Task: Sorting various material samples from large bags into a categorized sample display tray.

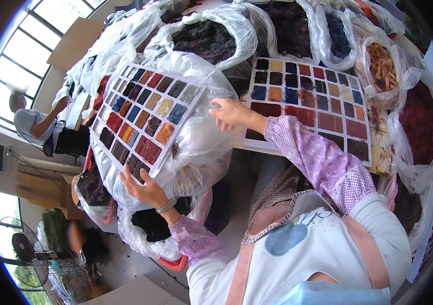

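A white board of coloured fibre swatches (148, 113) lies tilted on a bulging white plastic bag (196, 147). My left hand (146, 192) is at its lower edge, with fingers spread and fingertips against or just over the bottom swatches. Between this board and a second one hovers my right hand (232, 113), its fingers apart and loosely bent, nothing visible in them. The second swatch board (308, 96), with dark, red, blue and orange patches, lies to the right, close to my right wrist. My right forearm crosses its lower left corner.
Plastic-lined sacks of loose fibre surround the boards: dark grey (206, 40), blue (337, 35), orange (382, 66) and deep red (419, 122). A black-filled sack (150, 223) stands below my left hand. At far left are another person (36, 119) and a fan (23, 248).
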Motion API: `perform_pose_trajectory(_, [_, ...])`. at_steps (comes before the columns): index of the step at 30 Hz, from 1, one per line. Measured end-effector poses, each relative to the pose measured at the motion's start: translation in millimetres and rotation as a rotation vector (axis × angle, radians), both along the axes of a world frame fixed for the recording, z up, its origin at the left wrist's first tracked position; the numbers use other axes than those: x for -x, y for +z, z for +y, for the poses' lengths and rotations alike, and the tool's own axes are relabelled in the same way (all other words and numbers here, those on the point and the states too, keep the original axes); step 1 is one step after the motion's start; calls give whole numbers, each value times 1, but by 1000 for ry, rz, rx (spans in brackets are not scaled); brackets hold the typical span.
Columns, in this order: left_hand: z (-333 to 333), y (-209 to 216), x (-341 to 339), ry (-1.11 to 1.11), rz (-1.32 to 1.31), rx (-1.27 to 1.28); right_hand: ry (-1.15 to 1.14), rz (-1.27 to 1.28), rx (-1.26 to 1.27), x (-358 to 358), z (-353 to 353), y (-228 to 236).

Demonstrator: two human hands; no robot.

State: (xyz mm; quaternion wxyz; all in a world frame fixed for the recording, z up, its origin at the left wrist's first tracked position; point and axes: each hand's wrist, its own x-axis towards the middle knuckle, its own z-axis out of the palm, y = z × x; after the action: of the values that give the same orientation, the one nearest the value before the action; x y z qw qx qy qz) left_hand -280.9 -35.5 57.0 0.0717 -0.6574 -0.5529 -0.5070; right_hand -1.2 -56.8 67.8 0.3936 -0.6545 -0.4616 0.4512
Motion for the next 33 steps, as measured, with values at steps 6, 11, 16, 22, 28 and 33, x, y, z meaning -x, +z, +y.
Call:
perform_pose_trajectory(6, [35,-71,104,-257,-751,501,-249,751,25,41,58,-13])
perform_pose_trajectory(11, [17,-32,84,-352,-962,461,-460,481,-214,71,86,-22])
perform_pose_trajectory(16, [4,-26,35,-583,-1032,544,-449,348,-306,119,98,-27])
perform_pose_trajectory(22, [-33,-23,-2,-258,-814,227,-465,305,-323,79,32,29])
perform_pose_trajectory(28, [-83,-6,-56,-374,-931,151,-262,736,-629,-60,-113,38])
perform_pose_trajectory(33, [-99,-23,-100,-678,-1136,373,-570,691,-530,-167,-262,5])
